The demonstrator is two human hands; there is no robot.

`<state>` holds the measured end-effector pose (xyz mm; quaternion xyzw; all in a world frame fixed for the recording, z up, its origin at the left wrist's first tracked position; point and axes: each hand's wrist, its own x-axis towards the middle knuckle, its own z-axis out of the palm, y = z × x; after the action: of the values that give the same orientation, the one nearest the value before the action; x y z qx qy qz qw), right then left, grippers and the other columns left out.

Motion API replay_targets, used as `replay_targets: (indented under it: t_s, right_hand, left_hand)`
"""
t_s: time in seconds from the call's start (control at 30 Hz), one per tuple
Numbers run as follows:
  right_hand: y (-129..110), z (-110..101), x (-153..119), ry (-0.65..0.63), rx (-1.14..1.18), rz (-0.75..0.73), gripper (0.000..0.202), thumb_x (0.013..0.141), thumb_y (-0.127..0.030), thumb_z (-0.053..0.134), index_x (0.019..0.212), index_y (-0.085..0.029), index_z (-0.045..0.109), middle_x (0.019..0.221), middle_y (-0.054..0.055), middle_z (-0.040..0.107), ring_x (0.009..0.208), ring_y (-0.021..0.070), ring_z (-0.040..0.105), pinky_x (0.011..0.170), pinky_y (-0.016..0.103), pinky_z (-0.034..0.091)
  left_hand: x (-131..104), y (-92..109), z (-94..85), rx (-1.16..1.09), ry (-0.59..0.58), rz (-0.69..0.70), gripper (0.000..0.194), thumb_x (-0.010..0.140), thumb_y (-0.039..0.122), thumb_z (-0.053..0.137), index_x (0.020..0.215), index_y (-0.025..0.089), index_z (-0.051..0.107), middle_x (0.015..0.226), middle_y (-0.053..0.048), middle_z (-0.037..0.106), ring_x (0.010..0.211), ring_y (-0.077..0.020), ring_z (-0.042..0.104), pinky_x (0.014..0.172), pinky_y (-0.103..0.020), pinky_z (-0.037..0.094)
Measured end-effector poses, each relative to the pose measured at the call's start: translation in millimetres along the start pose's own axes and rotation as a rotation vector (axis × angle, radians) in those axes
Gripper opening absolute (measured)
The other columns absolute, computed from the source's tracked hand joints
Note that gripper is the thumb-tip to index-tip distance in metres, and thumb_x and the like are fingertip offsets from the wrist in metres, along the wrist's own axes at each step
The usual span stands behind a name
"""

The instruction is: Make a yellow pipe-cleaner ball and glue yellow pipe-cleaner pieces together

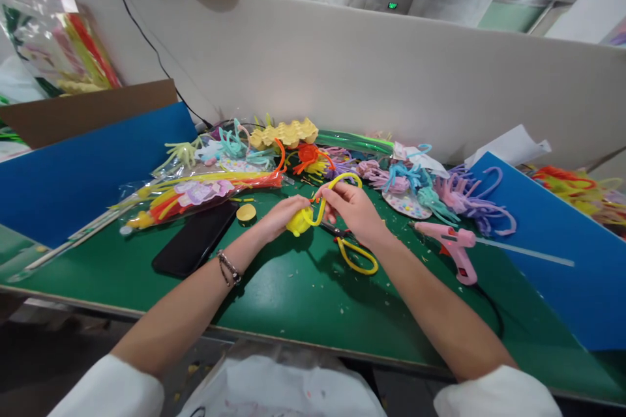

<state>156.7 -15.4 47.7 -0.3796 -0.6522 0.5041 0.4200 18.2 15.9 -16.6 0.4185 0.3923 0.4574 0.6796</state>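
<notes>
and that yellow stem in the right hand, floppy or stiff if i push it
The yellow stem is probably bendable yet shape-keeping, since its curve arcs above the right hand. Being thin, it's likely light.

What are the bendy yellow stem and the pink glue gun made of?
Yellow stem: probably wire covered in fuzzy fibre, matte; it looks soft and curves smoothly. Pink glue gun: likely hard plastic, smooth, slightly shiny, evenly coloured.
</notes>
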Motion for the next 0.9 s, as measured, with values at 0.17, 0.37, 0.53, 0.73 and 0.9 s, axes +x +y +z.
replay_targets:
  t_s: [0.17,0.37,0.53,0.73,0.9]
  right_hand:
    - [12.6,4.7,10.3,-0.048,0.086,0.057,0.029,0.068,-0.043,0.058,0.065,-0.015,0.052,0.048,-0.006,0.05,0.039,0.0034,0.043,0.041,0.018,0.035]
    - [23.7,4.5,15.4,0.006,0.141,0.062,0.032,0.065,-0.046,0.061,0.069,-0.015,0.051,0.048,-0.007,0.05,0.038,0.004,0.043,0.041,0.02,0.038]
    - [23.3,-0.9,16.3,0.059,0.137,0.061,0.033,0.062,-0.045,0.064,0.071,-0.015,0.054,0.048,-0.007,0.049,0.039,0.0042,0.043,0.039,0.019,0.037]
    - [24.0,-16.6,21.5,0.16,0.138,0.075,0.028,0.064,-0.042,0.062,0.068,-0.015,0.056,0.049,-0.007,0.046,0.039,0.0026,0.041,0.04,0.018,0.033]
    - [24.0,-36.1,24.7,0.203,0.225,0.115,0.028,0.064,-0.041,0.063,0.069,-0.015,0.055,0.05,-0.008,0.046,0.041,0.0018,0.039,0.041,0.016,0.034]
  left_hand:
    - [-4.7,6.8,0.1,0.147,-0.068,0.066,0.016,0.067,0.017,0.062,0.051,0.012,0.059,0.052,-0.001,0.061,0.045,-0.0083,0.049,0.047,-0.017,0.036]
    - [-14.3,11.8,8.0,0.199,-0.195,0.316,0.028,0.079,0.036,0.049,0.064,0.014,0.058,0.062,-0.003,0.061,0.061,-0.0129,0.055,0.061,-0.022,0.043]
    - [-18.5,8.6,9.0,0.362,-0.227,0.336,0.013,0.075,0.029,0.054,0.075,0.016,0.057,0.059,0.002,0.057,0.046,-0.0096,0.052,0.048,-0.02,0.041]
    - [-19.5,10.6,9.2,0.43,-0.235,0.307,0.021,0.079,0.028,0.048,0.063,0.015,0.053,0.038,0.008,0.036,0.031,-0.0044,0.03,0.034,-0.017,0.025]
    - [-19.2,21.2,-0.3,0.337,-0.328,0.19,0.013,0.08,0.028,0.044,0.082,0.018,0.051,0.036,0.01,0.038,0.027,-0.0055,0.031,0.034,-0.017,0.029]
